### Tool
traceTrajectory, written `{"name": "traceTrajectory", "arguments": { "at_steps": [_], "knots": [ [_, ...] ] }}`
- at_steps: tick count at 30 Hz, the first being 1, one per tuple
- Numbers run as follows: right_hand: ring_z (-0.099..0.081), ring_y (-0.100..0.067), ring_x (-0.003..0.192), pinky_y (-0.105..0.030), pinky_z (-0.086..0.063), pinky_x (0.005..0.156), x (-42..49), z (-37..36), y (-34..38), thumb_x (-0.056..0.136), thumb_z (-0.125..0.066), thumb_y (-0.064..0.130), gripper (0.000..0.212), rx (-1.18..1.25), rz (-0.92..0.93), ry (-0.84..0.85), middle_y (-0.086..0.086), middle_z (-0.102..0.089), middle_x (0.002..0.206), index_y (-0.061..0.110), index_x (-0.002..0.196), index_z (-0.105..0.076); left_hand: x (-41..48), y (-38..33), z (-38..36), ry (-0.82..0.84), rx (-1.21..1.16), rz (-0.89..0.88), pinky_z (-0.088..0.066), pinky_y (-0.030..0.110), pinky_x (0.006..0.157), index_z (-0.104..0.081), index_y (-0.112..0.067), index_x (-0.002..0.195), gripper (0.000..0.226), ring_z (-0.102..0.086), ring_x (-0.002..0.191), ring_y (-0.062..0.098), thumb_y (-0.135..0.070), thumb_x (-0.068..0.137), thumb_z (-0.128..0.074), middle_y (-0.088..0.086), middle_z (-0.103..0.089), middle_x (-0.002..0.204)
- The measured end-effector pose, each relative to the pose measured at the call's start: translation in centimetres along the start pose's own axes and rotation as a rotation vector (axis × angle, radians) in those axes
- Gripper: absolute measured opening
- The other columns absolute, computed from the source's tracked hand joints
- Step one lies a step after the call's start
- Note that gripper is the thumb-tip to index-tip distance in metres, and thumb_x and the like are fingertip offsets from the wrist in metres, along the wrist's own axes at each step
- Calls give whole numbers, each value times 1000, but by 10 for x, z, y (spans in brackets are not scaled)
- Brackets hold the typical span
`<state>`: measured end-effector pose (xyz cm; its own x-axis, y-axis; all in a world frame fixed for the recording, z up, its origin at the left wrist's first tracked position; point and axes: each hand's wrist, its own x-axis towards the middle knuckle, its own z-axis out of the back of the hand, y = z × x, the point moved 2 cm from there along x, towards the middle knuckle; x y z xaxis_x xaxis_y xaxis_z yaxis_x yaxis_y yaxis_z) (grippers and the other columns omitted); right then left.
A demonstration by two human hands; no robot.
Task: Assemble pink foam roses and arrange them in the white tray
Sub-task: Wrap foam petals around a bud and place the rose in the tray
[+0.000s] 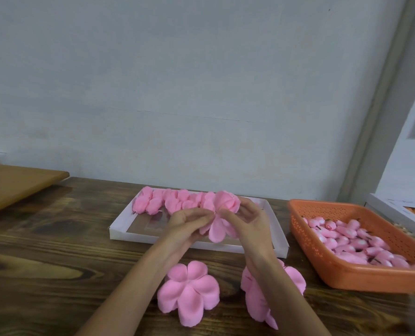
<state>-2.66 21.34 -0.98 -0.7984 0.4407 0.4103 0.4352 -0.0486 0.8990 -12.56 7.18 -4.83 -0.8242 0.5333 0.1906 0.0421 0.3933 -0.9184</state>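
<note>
One row of roses (167,202) lines the far edge of the tray (119,226); much left to fill. My left hand (189,224) and right hand (247,221) pinch a half-built rose (222,214) above the tray. Loose petals (189,289) nearer me, buds (347,238) to its right.

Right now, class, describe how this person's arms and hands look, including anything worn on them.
The left forearm and right forearm are bare, with no sleeves in view. The left hand and right hand wear no gloves; no ring, watch or bracelet is visible.
</note>
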Motion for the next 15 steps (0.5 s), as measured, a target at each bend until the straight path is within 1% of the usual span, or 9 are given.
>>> {"name": "traceTrajectory", "arguments": {
  "at_steps": [1,3,4,6,9,11,13,14,15],
  "knots": [
    [-76,-15,95,-26,-60,78,0,0,0,82,-83,8,22,-5,1,3,-1,-80,99,15,102,-77,1,1,1,-20,-14,-5,-62,37,79,-82,-5,103,45,-74,92,26,-29,68,-96,17,-78,97],
    [-76,-17,98,-29,-61,82,0,0,-1,83,-83,7,23,3,-1,17,-2,-80,100,14,105,-77,3,2,4,-72,-47,-15,-63,38,80,-83,-7,101,34,-75,98,29,-22,71,-89,19,-79,105],
    [-76,-19,99,-33,-61,85,0,-1,-2,83,-83,7,24,10,-1,29,-3,-80,102,12,106,-77,3,1,4,-94,-53,-21,-63,38,78,-83,-9,102,34,-76,98,30,-21,71,-88,19,-79,107],
    [-76,-21,101,-37,-61,89,-1,-2,-1,83,-82,5,26,15,7,65,-6,-79,103,10,109,-76,2,-1,3,-143,-49,-33,-62,37,71,-82,-12,106,40,-77,94,29,-24,69,-90,18,-79,107],
    [-76,-21,101,-30,-61,84,-2,-4,2,84,-82,4,26,3,49,139,-5,-80,104,13,108,-77,0,-2,1,-227,-74,-40,-61,35,67,-77,-5,114,53,-77,90,29,-25,66,-92,19,-78,105],
    [-76,-22,101,-27,-60,83,-4,-5,4,84,-81,3,26,1,78,201,-4,-79,105,15,107,-78,-1,-2,0,-279,-71,-35,-61,35,67,-76,-2,112,55,-76,86,28,-25,66,-93,20,-78,103],
    [-76,-22,102,-27,-60,84,-5,-7,5,84,-81,2,27,-22,104,251,-4,-79,106,15,108,-77,-1,-3,-3,-317,-60,-32,-61,34,65,-79,-2,104,47,-76,82,27,-24,65,-92,18,-79,97],
    [-76,-21,102,-27,-60,83,-5,-8,5,84,-81,1,28,-39,116,270,-4,-79,106,16,108,-77,-1,-3,-3,-333,-54,-31,-61,33,64,-80,-5,98,38,-75,79,25,-22,66,-91,16,-79,92],
    [-76,-21,101,-26,-60,82,-6,-9,5,84,-81,1,28,-55,127,284,-3,-79,105,16,107,-78,-1,-3,-3,-345,-45,-32,-61,33,62,-82,-8,90,24,-75,77,24,-18,70,-90,13,-79,88]
  ]
}}
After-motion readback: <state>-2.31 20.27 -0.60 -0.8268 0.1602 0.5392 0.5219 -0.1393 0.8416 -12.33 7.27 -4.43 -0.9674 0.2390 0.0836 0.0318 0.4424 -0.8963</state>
